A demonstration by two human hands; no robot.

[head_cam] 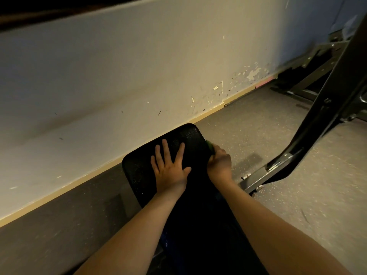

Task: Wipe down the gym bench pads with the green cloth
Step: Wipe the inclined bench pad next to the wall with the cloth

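Note:
A black gym bench pad (139, 169) runs from the lower middle of the view up toward the wall. My left hand (170, 167) lies flat on top of the pad with its fingers spread. My right hand (219, 161) is at the pad's right edge and grips the green cloth (210, 146), pressing it against the pad's side. Only a small bit of the cloth shows above my fingers. The pad's near part is dark and partly hidden by my forearms.
A scuffed pale wall (139, 76) with a baseboard stands just past the pad's far end. Speckled grey floor (258, 126) spreads to the right. A dark metal machine frame (317, 120) slants up at the right, its base bar close to the bench.

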